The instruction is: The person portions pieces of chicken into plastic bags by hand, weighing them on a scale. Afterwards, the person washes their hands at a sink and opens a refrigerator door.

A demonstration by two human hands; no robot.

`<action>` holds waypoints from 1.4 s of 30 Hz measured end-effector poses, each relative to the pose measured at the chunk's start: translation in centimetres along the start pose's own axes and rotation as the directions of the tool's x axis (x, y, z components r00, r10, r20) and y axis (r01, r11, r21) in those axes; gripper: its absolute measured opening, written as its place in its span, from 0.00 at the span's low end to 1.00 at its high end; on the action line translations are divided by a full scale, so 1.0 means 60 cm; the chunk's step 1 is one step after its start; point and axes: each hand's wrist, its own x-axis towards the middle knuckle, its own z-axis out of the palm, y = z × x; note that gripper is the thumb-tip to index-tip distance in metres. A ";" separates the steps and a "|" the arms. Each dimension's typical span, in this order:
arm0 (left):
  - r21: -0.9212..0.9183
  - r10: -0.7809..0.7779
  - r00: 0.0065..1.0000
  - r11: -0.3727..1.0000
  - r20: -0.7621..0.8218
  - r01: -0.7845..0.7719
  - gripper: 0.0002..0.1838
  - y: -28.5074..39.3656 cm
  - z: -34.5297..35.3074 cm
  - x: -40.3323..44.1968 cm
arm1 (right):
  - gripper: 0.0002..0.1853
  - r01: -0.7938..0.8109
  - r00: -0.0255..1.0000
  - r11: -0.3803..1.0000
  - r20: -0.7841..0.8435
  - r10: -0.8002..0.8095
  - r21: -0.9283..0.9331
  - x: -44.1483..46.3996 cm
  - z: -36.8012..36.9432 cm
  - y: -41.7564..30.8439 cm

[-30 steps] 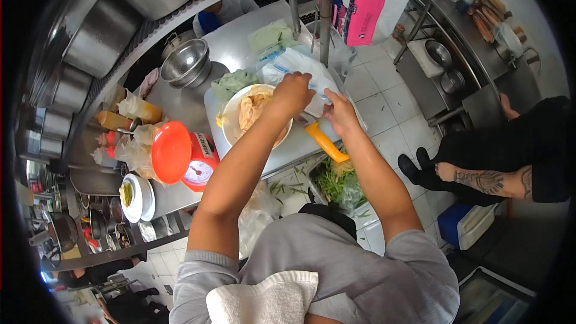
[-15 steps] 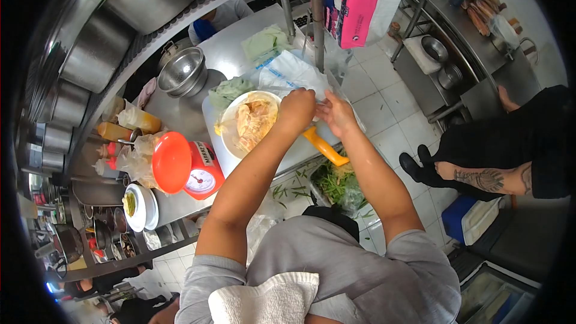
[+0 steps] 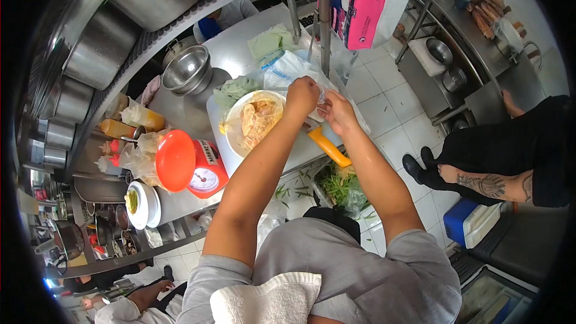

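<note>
My left hand [image 3: 302, 97] is closed in a fist, pinching the edge of a clear plastic bag [image 3: 323, 92] over the far side of the worktop. Beside it, my right hand [image 3: 337, 113] has its fingers bent together on the same thin plastic; its exact shape is hard to make out. Left of my left wrist stands a white bowl [image 3: 233, 138] with raw-looking, yellowish marinated meat [image 3: 259, 121] in it. A knife's yellow handle [image 3: 329, 147] sticks out over the counter edge under my right hand. Behind my hands lies a white printed plastic bag [image 3: 287, 67].
A red kitchen scale [image 3: 207, 177], stacked white plates [image 3: 141, 209], sauce bottles [image 3: 144, 118] and a metal colander [image 3: 187, 73] stand leftward. Green cloths [image 3: 236, 91] lie behind the bowl. A crate of greens [image 3: 339, 183] sits below the edge. Another person's leg [image 3: 486, 183] is at right.
My hands stay close together on the plastic, with slight finger movement. The view has shifted a little, and a person at the lower left has come further into sight.
</note>
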 end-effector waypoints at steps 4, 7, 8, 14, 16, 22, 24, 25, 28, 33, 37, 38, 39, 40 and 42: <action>-0.058 0.028 0.992 0.998 -0.121 -0.035 0.12 -0.012 -0.010 0.017 | 0.10 0.037 0.999 0.998 -0.017 -0.038 -0.042 -0.001 -0.003 -0.007; -0.075 0.028 0.980 0.996 -0.199 -0.044 0.10 -0.008 -0.031 0.013 | 0.13 0.012 0.997 0.997 -0.072 -0.018 -0.079 0.009 -0.017 -0.007; -0.097 0.076 0.979 0.991 -0.189 -0.095 0.09 -0.010 -0.036 0.014 | 0.16 0.074 0.991 0.975 -0.095 -0.096 -0.211 0.012 -0.020 -0.007; -0.205 0.139 0.977 0.964 -0.161 -0.170 0.09 -0.018 -0.051 0.023 | 0.28 0.471 0.791 0.577 0.030 -0.611 -0.667 0.035 -0.035 0.015; -0.228 0.119 0.980 0.962 -0.159 -0.154 0.10 -0.023 -0.052 0.023 | 0.30 0.409 0.794 0.512 0.018 -0.608 -0.755 0.025 -0.038 0.010; -0.196 0.125 0.988 0.970 -0.093 -0.141 0.09 -0.064 -0.042 0.043 | 0.24 0.397 0.326 -0.194 0.335 -0.884 -0.897 -0.031 0.008 -0.061; -0.218 0.128 0.986 0.965 -0.105 -0.148 0.08 -0.055 -0.048 0.035 | 0.23 0.684 0.398 -0.204 0.593 -0.700 -0.700 -0.018 0.027 -0.062; -0.218 0.133 0.986 0.964 -0.101 -0.152 0.08 -0.049 -0.052 0.034 | 0.23 0.681 0.397 -0.204 0.589 -0.704 -0.703 -0.020 0.038 -0.060; -0.108 0.125 0.990 0.985 -0.067 -0.132 0.11 -0.047 -0.063 0.034 | 0.18 0.546 0.787 0.191 0.422 -0.450 -0.816 -0.027 0.070 -0.052; 0.134 0.408 0.855 0.913 -0.319 -0.386 0.15 -0.065 -0.074 0.041 | 0.13 0.441 0.852 0.482 0.185 -0.489 -0.757 0.036 0.031 -0.022; 0.041 0.232 0.785 0.966 -0.575 -0.256 0.17 -0.048 -0.052 0.027 | 0.09 0.378 0.907 0.759 0.046 -0.419 -0.530 0.034 0.036 -0.021; -0.128 0.056 0.891 0.984 -0.450 -0.126 0.19 -0.050 -0.049 0.026 | 0.09 0.377 0.907 0.760 0.045 -0.419 -0.530 0.031 0.040 -0.020; -0.270 -0.108 0.952 0.962 -0.287 0.027 0.23 -0.052 -0.046 0.026 | 0.08 0.407 0.899 0.779 0.061 -0.433 -0.477 0.030 0.047 -0.018; -0.336 -0.137 0.981 0.938 -0.135 0.085 0.23 -0.055 -0.043 0.026 | 0.08 0.435 0.891 0.795 0.074 -0.447 -0.423 0.028 0.053 -0.016; -0.288 -0.144 0.989 0.949 -0.042 0.126 0.22 -0.026 -0.059 0.014 | 0.07 0.551 0.826 0.696 0.181 -0.534 -0.461 0.032 0.058 0.002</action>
